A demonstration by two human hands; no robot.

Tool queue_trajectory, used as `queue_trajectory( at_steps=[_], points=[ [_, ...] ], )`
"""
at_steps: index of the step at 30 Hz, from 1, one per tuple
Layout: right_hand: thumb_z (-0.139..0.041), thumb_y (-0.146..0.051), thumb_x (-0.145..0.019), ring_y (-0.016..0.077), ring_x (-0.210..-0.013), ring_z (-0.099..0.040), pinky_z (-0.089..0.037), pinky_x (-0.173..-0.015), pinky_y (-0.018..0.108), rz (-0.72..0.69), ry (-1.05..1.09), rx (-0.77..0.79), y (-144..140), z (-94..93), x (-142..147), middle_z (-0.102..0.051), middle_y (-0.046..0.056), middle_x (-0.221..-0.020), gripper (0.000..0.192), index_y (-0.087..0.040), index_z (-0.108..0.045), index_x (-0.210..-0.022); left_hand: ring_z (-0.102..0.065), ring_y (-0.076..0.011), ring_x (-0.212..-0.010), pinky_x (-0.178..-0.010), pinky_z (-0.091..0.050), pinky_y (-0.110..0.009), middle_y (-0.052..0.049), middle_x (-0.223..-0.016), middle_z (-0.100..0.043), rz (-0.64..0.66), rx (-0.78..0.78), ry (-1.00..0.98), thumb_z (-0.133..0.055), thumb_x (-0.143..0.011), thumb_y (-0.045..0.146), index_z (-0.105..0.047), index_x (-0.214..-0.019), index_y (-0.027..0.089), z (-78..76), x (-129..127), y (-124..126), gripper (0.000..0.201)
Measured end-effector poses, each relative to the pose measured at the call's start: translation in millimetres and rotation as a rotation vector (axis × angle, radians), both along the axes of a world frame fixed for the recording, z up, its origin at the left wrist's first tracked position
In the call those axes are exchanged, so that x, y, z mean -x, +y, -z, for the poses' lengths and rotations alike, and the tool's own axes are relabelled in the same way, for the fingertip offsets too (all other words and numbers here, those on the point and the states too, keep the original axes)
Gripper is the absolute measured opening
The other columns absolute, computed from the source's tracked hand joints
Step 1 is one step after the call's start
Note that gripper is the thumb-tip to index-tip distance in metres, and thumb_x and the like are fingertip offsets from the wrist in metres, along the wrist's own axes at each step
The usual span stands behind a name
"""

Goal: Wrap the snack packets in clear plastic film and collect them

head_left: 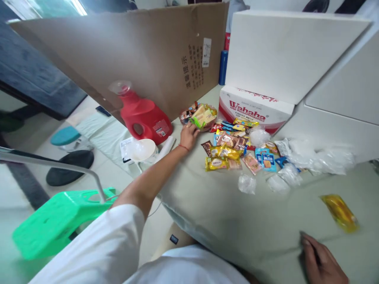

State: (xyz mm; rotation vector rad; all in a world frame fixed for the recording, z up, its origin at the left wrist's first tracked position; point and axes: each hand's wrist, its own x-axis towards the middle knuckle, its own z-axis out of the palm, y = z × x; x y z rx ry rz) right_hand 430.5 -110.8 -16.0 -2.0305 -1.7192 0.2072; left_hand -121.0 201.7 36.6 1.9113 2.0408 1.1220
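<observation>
Yellow snack packs filled the bowl; the left hand touched its rim, grip perhaps loosely curled. Right hand lay flat, fingers spread, on the worktop.

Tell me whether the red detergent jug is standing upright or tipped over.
Upright. The red detergent jug stands on its base against the cardboard sheet, its clear cap pointing up.

right hand cut off by edge, yellow packet blurred, perhaps a snack
</observation>
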Motion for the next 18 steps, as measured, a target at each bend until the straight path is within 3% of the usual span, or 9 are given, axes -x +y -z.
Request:
queue_trajectory(
  at_steps=[5,8,11,13,15,18],
  points=[
    [-0.04,-0.068,-0.099,0.0283,-0.094,-0.074,-0.055,-0.086,0.04,0.018,0.038,-0.094,-2.5,-4.1,19.3,-0.079,0.009,-0.104,0.062,-0.019,-0.078,-0.107,-0.059,-0.0242,-0.096,-0.095,-0.047,-0.037,-0.008,-0.098,-0.065,0.044,-0.114,-0.06,-0.067,-0.091,0.05,-0.067,-0.085,0.021,-37.7,-19.5,-110.3,0.03],
    [-0.039,-0.069,-0.1,0.0266,-0.094,-0.073,-0.055,-0.084,0.037,0.01,0.047,-0.106,-2.0,-1.9,18.5,-0.078,0.01,-0.104,0.065,-0.018,-0.078,-0.107,-0.057,-0.0201,-0.087,-0.083,-0.049,-0.032,-0.006,-0.096,-0.064,0.039,-0.212,-0.255,-0.074,-0.085,0.053,-0.067,-0.086,0.021,-67.6,-46.4,-141.6,0.033],
    [-0.039,-0.069,-0.1,0.0262,-0.094,-0.073,-0.055,-0.084,0.037,-0.003,0.057,-0.112,-1.6,-0.5,16.6,-0.078,0.01,-0.105,0.065,-0.018,-0.078,-0.109,-0.053,-0.0131,-0.075,-0.072,-0.047,-0.025,0.0,-0.086,-0.059,0.1,-0.239,-0.765,-0.085,-0.077,0.043,-0.064,-0.082,0.021,-89.8,-81.4,-131.8,0.031],
    [-0.039,-0.069,-0.1,0.026,-0.093,-0.073,-0.055,-0.084,0.037,-0.005,0.065,-0.118,-1.5,-0.3,16.8,-0.078,0.011,-0.104,0.066,-0.017,-0.078,-0.109,-0.048,-0.0089,-0.065,-0.063,-0.044,-0.022,0.002,-0.079,-0.056,0.171,-0.096,-1.249,-0.084,-0.08,0.036,-0.059,-0.08,0.02,-96.2,-106.4,-110.5,0.029],
    [-0.039,-0.069,-0.1,0.0259,-0.092,-0.073,-0.055,-0.084,0.036,-0.002,0.071,-0.129,-1.3,-0.2,18.0,-0.078,0.011,-0.102,0.066,-0.016,-0.078,-0.108,-0.044,-0.0068,-0.058,-0.056,-0.041,-0.019,0.003,-0.072,-0.054,0.185,0.143,-1.64,-0.08,-0.085,0.031,-0.055,-0.077,0.019,-94.5,-131.0,-88.5,0.029],
    [-0.041,-0.068,-0.099,0.0256,-0.091,-0.073,-0.055,-0.083,0.035,0.009,0.084,-0.139,0.1,-0.6,19.4,-0.078,0.011,-0.1,0.065,-0.016,-0.079,-0.105,-0.038,-0.0048,-0.048,-0.048,-0.036,-0.017,0.006,-0.059,-0.046,0.128,0.397,-1.973,-0.074,-0.091,0.033,-0.049,-0.072,0.018,-78.7,-163.4,-66.6,0.035]
  ],
)
